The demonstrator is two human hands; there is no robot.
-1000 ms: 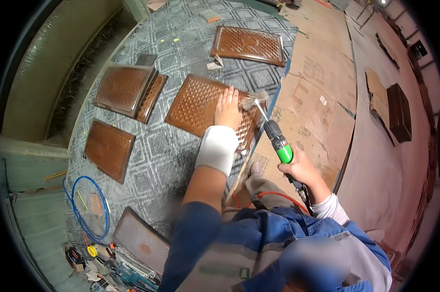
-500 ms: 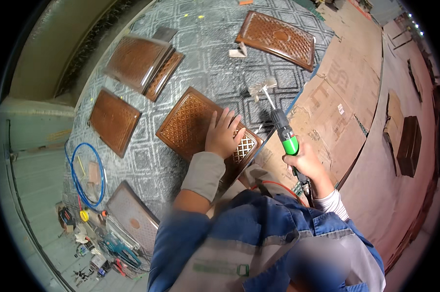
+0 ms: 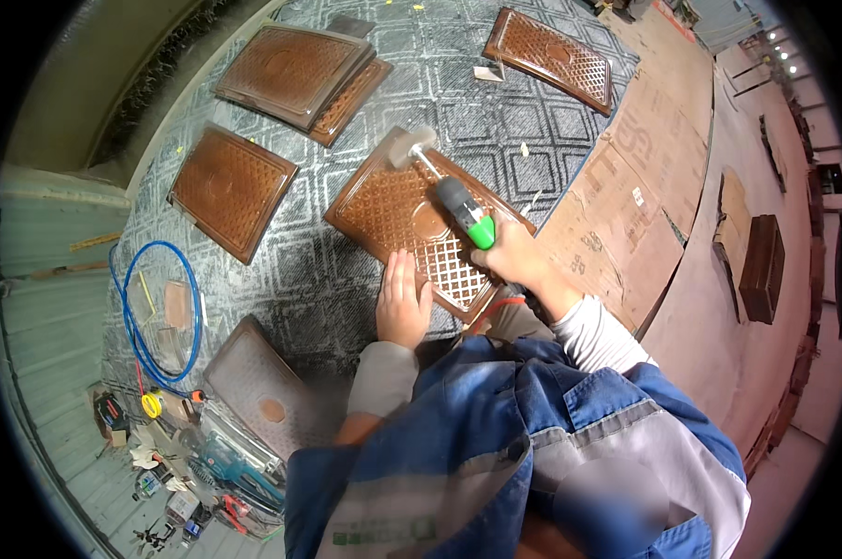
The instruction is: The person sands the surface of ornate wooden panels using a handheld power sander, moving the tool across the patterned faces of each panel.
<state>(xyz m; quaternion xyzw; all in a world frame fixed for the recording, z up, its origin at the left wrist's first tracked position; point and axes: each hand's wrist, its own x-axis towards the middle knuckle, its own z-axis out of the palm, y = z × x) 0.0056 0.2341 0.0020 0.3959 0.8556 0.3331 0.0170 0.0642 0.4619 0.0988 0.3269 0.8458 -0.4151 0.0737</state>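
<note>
A brown carved wooden panel [image 3: 377,207] with a lattice pattern and a round centre lies in front of me on the patterned carpet. My left hand [image 3: 403,303] rests flat on its near left edge, fingers stretched out. My right hand [image 3: 509,250] is wrapped round a green and black handheld rotary tool [image 3: 458,205]. At the tool's tip a pale round brush [image 3: 412,146], smeared by motion, is over the panel's far end; whether it touches the wood I cannot tell.
More carved panels lie around: a stack [image 3: 286,74] at far left, a single panel [image 3: 233,191] at left, another panel [image 3: 551,61] at far right. A blue hose [image 3: 197,321] coils at left, near a greyish panel [image 3: 258,382] and a blue power tool [image 3: 239,466]. Cardboard [image 3: 617,205] borders the right side.
My right hand has swung the tool left, from beside the panel to over it. My left hand has slid from the panel's middle back to its near left edge.
</note>
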